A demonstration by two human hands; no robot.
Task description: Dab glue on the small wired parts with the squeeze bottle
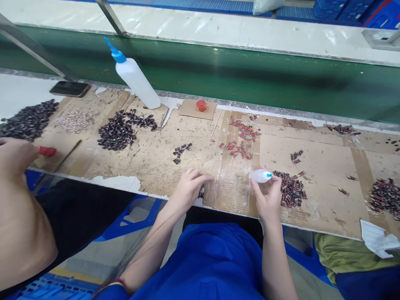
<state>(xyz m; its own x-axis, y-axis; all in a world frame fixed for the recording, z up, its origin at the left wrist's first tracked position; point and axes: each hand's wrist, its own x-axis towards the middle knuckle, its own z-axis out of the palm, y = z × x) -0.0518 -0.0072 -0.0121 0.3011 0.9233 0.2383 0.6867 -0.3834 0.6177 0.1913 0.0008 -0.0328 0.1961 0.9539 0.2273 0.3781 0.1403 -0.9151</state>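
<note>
While the right hand is closed around a small bottle near the front edge of the table, the left hand partly covers dark pieces there; its grip I cannot tell.

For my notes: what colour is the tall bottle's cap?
The cap is blue, shown in the head view.

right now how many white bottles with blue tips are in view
2: the large bottle is left of the red cup; the small bottle is in the right hand.
</note>
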